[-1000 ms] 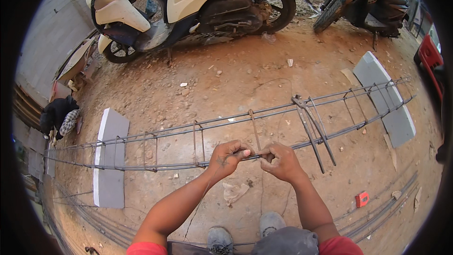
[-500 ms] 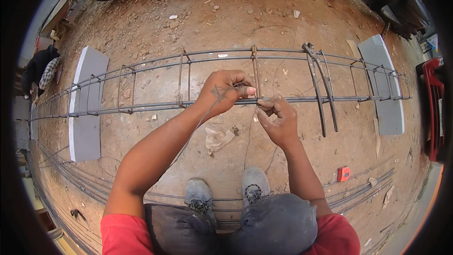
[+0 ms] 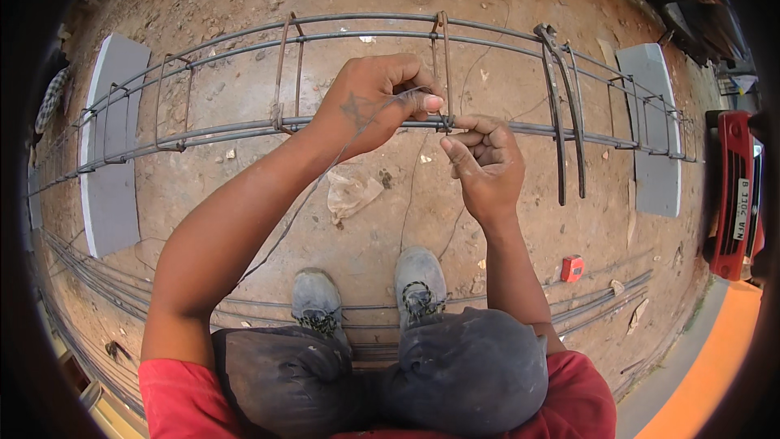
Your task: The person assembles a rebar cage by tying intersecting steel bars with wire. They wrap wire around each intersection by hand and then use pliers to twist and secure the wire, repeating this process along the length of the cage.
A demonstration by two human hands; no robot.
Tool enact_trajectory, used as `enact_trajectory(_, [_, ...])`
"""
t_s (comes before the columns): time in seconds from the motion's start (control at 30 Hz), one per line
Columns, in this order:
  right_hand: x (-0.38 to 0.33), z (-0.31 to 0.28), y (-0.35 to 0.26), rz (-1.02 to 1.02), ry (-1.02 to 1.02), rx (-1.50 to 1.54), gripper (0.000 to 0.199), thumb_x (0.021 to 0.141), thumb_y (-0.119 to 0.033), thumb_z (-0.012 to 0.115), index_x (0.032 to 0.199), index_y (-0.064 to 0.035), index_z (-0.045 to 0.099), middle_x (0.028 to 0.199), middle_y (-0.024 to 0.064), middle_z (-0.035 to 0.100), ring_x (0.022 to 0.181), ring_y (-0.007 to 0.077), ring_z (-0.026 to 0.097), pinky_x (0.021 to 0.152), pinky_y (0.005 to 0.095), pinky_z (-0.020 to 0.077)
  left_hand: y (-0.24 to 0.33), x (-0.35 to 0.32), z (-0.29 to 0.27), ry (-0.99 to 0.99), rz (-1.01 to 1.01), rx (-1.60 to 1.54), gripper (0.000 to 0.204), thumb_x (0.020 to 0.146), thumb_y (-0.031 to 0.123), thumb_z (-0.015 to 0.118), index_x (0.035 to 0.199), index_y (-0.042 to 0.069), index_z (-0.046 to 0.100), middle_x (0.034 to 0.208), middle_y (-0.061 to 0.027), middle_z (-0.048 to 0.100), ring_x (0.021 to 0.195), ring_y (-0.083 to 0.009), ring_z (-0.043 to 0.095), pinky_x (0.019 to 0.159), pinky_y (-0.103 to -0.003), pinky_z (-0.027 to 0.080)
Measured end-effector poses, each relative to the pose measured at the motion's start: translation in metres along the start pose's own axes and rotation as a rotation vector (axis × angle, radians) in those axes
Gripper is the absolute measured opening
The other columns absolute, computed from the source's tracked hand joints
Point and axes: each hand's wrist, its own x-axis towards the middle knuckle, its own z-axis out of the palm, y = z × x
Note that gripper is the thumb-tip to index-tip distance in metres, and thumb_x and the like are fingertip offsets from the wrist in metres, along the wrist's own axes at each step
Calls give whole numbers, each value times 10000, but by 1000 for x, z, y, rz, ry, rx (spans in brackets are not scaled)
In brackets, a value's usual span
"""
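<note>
A long rebar cage [image 3: 341, 35] of grey bars and rusty square stirrups lies across in front of me. My left hand [image 3: 378, 102] is over its near bars, pinching a thin dark binding wire [image 3: 305, 195] between thumb and forefinger. The wire trails back along my left forearm. At a stirrup [image 3: 444, 57] corner, my right hand [image 3: 491, 164] has its fingers curled, with the forefinger touching the joint; what its thumb and fingers hold is too small to make out. Long-handled steel pincers [image 3: 561, 114] rest across the cage to the right.
Grey blocks [image 3: 118, 154] [image 3: 654, 130] sit under the cage at both sides. Loose bars [image 3: 601, 315] lie near my shoes [image 3: 420, 276], with a red tape measure [image 3: 573, 268] at right. A crumpled plastic bag [image 3: 353, 193] and a red vehicle's front [image 3: 731, 195] are also there.
The view has shifted, so the cage and hands sit higher in the picture. My left hand still pinches the wire; my right forefinger now extends onto the joint, with the thumb lower.
</note>
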Motion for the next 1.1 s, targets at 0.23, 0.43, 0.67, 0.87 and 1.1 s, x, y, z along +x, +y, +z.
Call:
enact_trajectory(0.23, [-8,14,5,-8,76,129,182,872,14,696,1030,2,606,923,59,632,758,88,618,618,211,493,12,18,5,-4,194,243,157,768,136,785,855,32,707,756,-32,668,731,-107,630,682,-276,499])
enact_trajectory(0.43, [-13,23,17,-91,154,212,183,860,64,687,1007,2,597,955,62,601,754,87,605,605,203,482,15,40,16,3,169,403,144,720,190,800,822,105,745,740,-48,711,688,-198,658,633,-337,489])
enact_trajectory(0.67, [-22,40,20,-154,262,213,168,871,81,645,1017,16,594,987,83,613,693,93,593,576,219,472,34,50,33,-247,361,673,117,621,154,802,723,134,750,715,-57,702,695,-230,666,608,-369,498])
enact_trajectory(0.87, [-42,38,16,-147,229,-31,126,904,23,607,1021,64,586,994,163,656,690,179,655,597,243,512,59,52,52,-454,429,1107,125,623,173,789,698,119,705,696,-54,668,719,-268,665,601,-403,495])
enact_trajectory(1.1, [-42,1,16,105,96,256,499,877,-179,734,1249,47,490,1119,221,624,839,211,670,667,273,547,28,31,11,47,478,787,236,799,108,690,1027,73,642,926,-100,692,945,-294,662,764,-401,519])
